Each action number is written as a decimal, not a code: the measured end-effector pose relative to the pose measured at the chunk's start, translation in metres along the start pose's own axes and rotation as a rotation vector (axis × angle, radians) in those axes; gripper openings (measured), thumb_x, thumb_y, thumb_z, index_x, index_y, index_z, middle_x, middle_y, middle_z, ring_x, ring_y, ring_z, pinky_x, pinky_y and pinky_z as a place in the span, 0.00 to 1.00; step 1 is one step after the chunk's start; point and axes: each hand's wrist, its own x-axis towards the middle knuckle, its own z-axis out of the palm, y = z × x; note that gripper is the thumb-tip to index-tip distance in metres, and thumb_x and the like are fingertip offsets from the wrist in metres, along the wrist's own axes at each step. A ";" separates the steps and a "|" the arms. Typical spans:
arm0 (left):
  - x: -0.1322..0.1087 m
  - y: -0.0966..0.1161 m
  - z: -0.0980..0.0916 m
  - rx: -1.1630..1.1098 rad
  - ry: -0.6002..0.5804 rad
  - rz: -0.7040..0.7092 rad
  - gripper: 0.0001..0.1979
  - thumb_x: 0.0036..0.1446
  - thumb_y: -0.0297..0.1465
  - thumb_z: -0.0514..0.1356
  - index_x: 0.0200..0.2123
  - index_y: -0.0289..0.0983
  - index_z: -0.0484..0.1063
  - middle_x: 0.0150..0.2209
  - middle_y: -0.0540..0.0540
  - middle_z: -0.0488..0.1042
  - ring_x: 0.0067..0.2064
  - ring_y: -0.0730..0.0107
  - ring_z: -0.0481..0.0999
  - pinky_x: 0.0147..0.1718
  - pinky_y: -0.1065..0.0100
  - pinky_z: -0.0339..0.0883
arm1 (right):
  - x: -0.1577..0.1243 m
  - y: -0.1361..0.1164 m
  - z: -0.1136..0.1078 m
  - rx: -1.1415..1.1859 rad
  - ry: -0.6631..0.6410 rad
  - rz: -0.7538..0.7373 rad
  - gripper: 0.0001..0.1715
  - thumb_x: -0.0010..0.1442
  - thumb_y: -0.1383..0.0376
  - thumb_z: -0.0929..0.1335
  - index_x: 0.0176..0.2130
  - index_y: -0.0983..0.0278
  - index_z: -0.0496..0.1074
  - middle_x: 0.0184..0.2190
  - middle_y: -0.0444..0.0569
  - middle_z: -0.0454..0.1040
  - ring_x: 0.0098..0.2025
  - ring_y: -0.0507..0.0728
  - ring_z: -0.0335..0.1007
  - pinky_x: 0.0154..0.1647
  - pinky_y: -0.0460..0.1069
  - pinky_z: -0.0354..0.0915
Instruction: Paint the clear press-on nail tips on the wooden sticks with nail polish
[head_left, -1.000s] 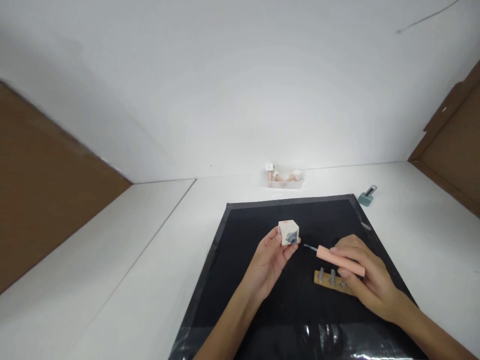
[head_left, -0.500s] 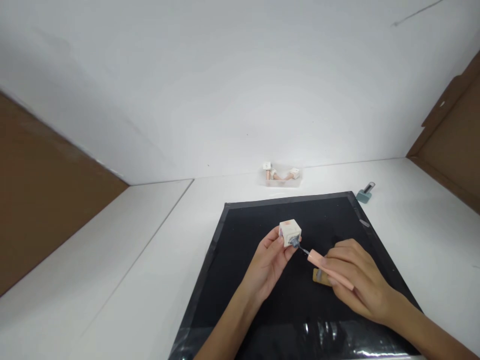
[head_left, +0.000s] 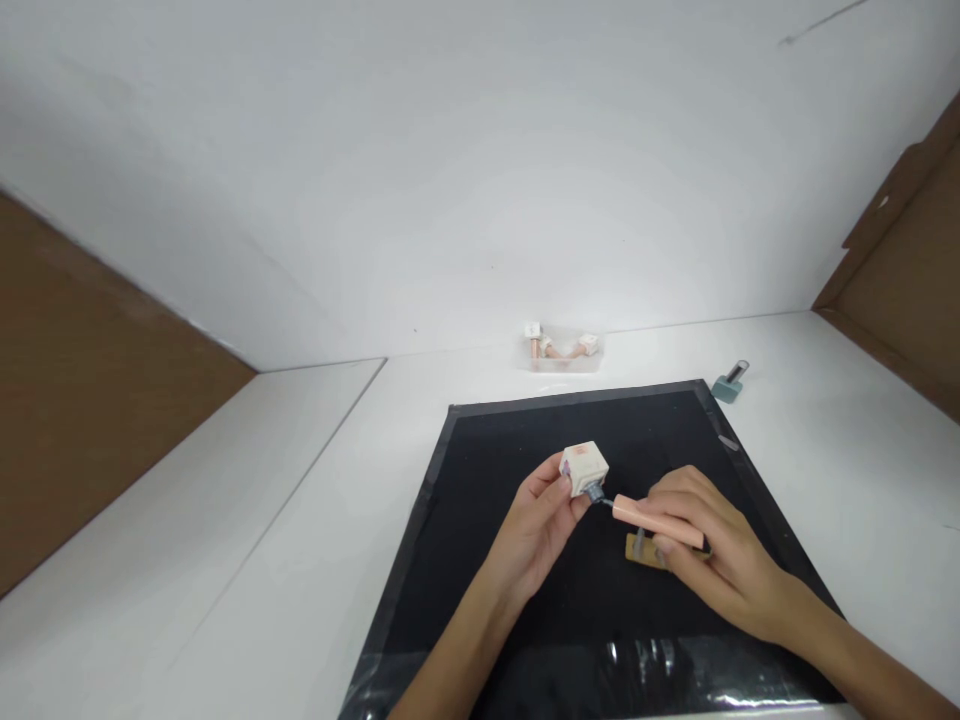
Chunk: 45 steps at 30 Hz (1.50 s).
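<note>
My left hand (head_left: pixel 536 525) grips a small white cube-shaped bottle (head_left: pixel 583 467) above the black mat (head_left: pixel 487 520), with its grey neck pointing right. My right hand (head_left: pixel 712 555) is closed round a long pink cap handle (head_left: pixel 656 521), whose thin grey brush stem reaches into the bottle's neck. Partly hidden under my right hand, a tan strip (head_left: pixel 643 550) with grey nail tips lies on the mat.
A clear tray (head_left: pixel 562 352) with similar small bottles stands at the back by the white wall. A teal holder with a dark stick (head_left: pixel 729 384) sits beyond the mat's far right corner. Brown panels flank the white table on both sides.
My right hand has moved the pink handle left, and its brush stem has gone into the bottle's neck. The bottle tilted slightly toward it.
</note>
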 end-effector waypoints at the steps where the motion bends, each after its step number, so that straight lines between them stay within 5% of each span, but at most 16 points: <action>1: 0.000 0.000 0.000 0.001 -0.001 -0.004 0.21 0.37 0.36 0.72 0.37 0.35 0.77 0.36 0.45 0.79 0.38 0.67 0.76 0.41 0.69 0.69 | -0.001 0.000 0.000 0.032 -0.002 0.027 0.18 0.60 0.73 0.62 0.49 0.59 0.64 0.33 0.49 0.72 0.34 0.57 0.69 0.33 0.51 0.68; 9: -0.002 0.000 0.003 -0.060 -0.008 -0.017 0.20 0.34 0.34 0.73 0.34 0.34 0.78 0.34 0.44 0.79 0.37 0.67 0.77 0.41 0.69 0.70 | -0.007 0.006 0.003 0.244 -0.015 0.245 0.12 0.64 0.68 0.61 0.46 0.55 0.66 0.36 0.48 0.69 0.38 0.56 0.70 0.34 0.48 0.69; 24: -0.003 0.002 0.005 -0.091 -0.032 -0.017 0.20 0.33 0.34 0.74 0.33 0.32 0.78 0.32 0.44 0.79 0.32 0.71 0.76 0.37 0.71 0.70 | -0.004 0.005 -0.001 0.458 -0.031 0.357 0.10 0.65 0.57 0.61 0.42 0.54 0.69 0.33 0.44 0.68 0.33 0.51 0.67 0.32 0.45 0.65; 31: 0.000 0.001 0.003 -0.041 0.097 -0.029 0.19 0.33 0.30 0.73 0.33 0.34 0.77 0.32 0.47 0.78 0.34 0.72 0.76 0.37 0.71 0.70 | -0.010 0.013 -0.001 0.607 0.083 0.472 0.11 0.62 0.53 0.64 0.39 0.53 0.73 0.33 0.44 0.70 0.31 0.51 0.65 0.30 0.44 0.62; 36: 0.004 0.000 0.000 0.195 0.174 -0.037 0.20 0.32 0.27 0.71 0.34 0.34 0.75 0.29 0.49 0.76 0.32 0.72 0.74 0.36 0.69 0.67 | -0.007 0.018 -0.004 0.750 0.218 0.575 0.13 0.57 0.52 0.68 0.34 0.57 0.77 0.25 0.43 0.70 0.27 0.51 0.64 0.30 0.45 0.62; 45: 0.009 -0.005 -0.006 1.161 0.176 0.120 0.13 0.36 0.22 0.64 0.30 0.38 0.74 0.31 0.50 0.75 0.35 0.64 0.68 0.37 0.64 0.61 | 0.002 0.022 -0.019 0.905 0.358 0.667 0.14 0.51 0.54 0.73 0.35 0.59 0.77 0.15 0.40 0.66 0.22 0.50 0.62 0.30 0.46 0.60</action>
